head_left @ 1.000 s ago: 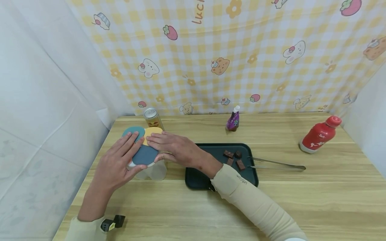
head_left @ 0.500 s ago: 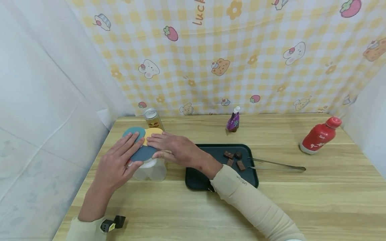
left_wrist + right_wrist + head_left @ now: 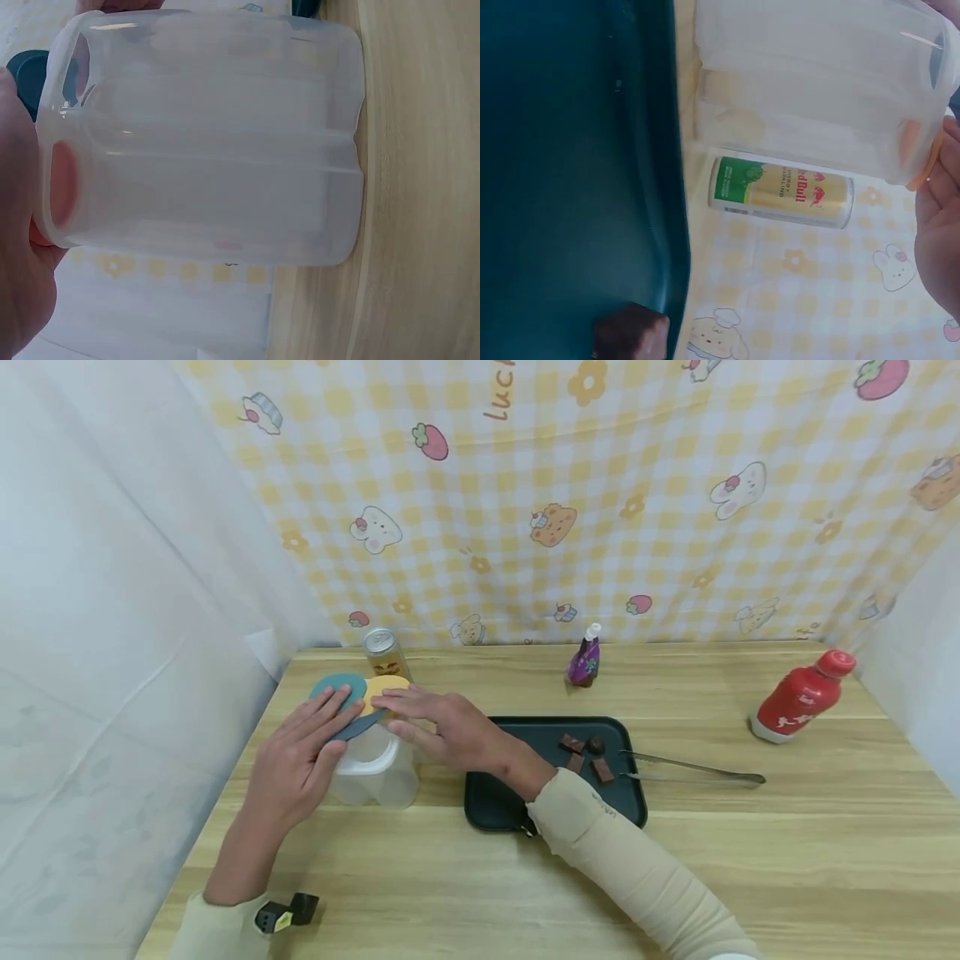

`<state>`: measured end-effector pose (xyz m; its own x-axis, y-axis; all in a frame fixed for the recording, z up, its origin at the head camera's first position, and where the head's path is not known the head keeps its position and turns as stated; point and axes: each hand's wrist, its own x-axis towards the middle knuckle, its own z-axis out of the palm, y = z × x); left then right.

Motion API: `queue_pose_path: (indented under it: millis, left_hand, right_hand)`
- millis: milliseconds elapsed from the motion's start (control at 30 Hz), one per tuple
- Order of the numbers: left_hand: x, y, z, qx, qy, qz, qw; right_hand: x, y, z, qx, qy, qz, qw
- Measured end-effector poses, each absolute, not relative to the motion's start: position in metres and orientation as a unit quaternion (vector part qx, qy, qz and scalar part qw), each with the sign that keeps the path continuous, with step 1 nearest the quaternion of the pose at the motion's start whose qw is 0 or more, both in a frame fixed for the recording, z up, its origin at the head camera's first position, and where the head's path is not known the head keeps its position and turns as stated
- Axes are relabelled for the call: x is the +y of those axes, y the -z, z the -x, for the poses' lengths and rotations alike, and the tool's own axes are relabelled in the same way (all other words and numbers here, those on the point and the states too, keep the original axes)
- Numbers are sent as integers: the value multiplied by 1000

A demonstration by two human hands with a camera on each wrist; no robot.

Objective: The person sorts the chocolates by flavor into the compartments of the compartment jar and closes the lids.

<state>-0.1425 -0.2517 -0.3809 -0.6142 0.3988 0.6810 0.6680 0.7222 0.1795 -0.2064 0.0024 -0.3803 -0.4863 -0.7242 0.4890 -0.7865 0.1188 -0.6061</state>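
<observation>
- Just left of centre in the head view, a translucent white plastic container (image 3: pixel 375 768) stands on the pale wooden table (image 3: pixel 525 877); its lobed, multi-coloured lid (image 3: pixel 358 702) — teal, yellow and dark blue flaps — sits on top, the dark blue flap tilted up off the rim.
- At the lid's left side the left hand (image 3: pixel 294 766) lies with fingers stretched, its fingertips on the teal and dark blue flaps; nothing is gripped.
- From the right, the right hand (image 3: pixel 442 731) reaches across with fingers extended flat, tips pressing the yellow flap.
- Behind the container, touching distance from the lid in the frame, stands a slim yellow-and-green drink can (image 3: pixel 384 652).
- Right of the hands lies a dark green rectangular tray (image 3: pixel 510 802) holding brown chocolate pieces (image 3: pixel 585 756); metal tongs (image 3: pixel 693 770) rest with their tips over its right edge.
- Farther back — upper centre — a small purple bottle with a white cap (image 3: pixel 583 657); at the far right a red bottle (image 3: pixel 798 695), leaning.
</observation>
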Motion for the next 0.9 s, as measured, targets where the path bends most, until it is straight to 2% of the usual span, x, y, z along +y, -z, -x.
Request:
queue_pose_path:
  millis: [200, 500, 900]
  left_hand:
    - [-251, 380, 142, -884, 237, 286, 282]
    - [-250, 380, 141, -884, 239, 281, 286]
    - [-249, 379, 139, -883, 247, 279, 284]
  right_hand:
    - [2, 381, 206, -740, -459, -490, 41]
    - [7, 375, 204, -741, -471, -475, 44]
    - [70, 350, 193, -820, -407, -400, 51]
